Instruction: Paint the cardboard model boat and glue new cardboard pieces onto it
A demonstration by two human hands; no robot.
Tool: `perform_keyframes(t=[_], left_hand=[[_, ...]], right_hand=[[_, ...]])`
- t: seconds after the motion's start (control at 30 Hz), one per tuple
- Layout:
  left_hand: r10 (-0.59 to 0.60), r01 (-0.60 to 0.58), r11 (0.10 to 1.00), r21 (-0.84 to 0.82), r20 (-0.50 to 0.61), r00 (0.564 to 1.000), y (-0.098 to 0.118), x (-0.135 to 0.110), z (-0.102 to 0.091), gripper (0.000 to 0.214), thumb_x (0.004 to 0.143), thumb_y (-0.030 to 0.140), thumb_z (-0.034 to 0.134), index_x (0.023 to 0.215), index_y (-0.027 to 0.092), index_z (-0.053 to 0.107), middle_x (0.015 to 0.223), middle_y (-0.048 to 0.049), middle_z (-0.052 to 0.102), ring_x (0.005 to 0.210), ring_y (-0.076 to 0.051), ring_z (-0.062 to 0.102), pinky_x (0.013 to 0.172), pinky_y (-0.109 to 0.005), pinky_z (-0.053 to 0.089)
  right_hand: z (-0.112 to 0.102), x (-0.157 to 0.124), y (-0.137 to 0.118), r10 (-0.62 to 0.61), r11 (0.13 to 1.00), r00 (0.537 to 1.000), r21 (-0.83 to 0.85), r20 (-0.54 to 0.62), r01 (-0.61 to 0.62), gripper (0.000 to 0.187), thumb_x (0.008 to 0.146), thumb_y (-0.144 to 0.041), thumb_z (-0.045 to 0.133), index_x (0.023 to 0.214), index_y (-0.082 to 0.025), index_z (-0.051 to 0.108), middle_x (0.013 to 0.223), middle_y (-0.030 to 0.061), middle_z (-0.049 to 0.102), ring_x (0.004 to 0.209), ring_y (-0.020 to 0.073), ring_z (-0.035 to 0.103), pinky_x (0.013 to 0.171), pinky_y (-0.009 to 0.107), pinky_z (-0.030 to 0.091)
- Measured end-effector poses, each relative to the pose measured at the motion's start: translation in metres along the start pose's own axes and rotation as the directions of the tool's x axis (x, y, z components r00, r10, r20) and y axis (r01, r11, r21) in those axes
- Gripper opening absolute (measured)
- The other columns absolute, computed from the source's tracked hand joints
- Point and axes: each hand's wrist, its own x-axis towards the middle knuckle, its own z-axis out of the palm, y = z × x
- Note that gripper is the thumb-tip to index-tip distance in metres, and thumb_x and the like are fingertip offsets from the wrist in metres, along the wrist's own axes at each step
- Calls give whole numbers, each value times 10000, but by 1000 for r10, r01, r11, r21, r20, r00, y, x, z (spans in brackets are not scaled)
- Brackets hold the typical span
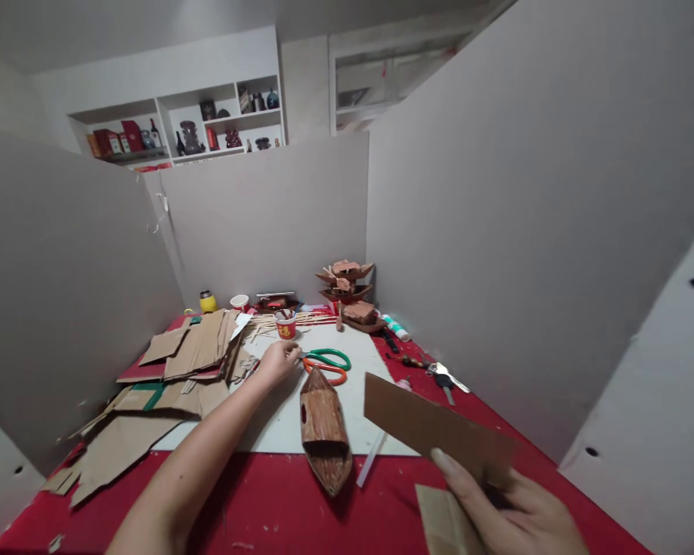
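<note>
My left hand [277,362] reaches far out over the white mat [358,362], fingers curled at the blades of the green-and-orange-handled scissors [327,364]. Whether it grips them I cannot make out. My right hand [514,512] is near the front right, closed on a long brown cardboard strip [433,428] held above the table. A brown cardboard boat model [324,432] lies between my hands, partly on the mat and partly on the red tablecloth [266,501]. A second cardboard piece [443,520] lies under my right hand.
A heap of cardboard sheets [173,370] covers the left side. At the back stand a red cup [285,324], thin sticks [312,317], stacked boat models [347,289], a glue tube [396,327] and keys [445,375]. Grey partition boards [526,231] wall three sides.
</note>
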Motion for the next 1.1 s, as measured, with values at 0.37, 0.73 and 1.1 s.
perform_keyframes(t=[0.37,0.73,1.1], left_hand=[[141,142,730,-669,350,926,79,-133,-16,549,784,579,630,1092,126,658,909,-141,714,693,-186,685,574,-262,535],[128,196,682,-705,378,917,64,-146,-13,455,766,417,722,1096,110,656,746,-90,712,574,-143,674,530,-207,514],[-127,177,735,-654,124,984,9,-121,-48,439,658,379,797,971,124,624,705,-3,657,554,-120,658,518,-206,517]], right_hand=[[51,39,-52,-223,966,974,143,28,217,302,868,-434,581,829,-161,704,779,76,760,705,238,697,618,278,544],[59,39,-49,-81,975,993,214,81,62,514,822,-619,561,537,-194,516,450,-17,520,372,109,474,387,225,388],[73,48,-30,7,943,931,308,364,-127,434,786,-607,606,674,-204,490,461,-69,508,334,80,412,370,200,332]])
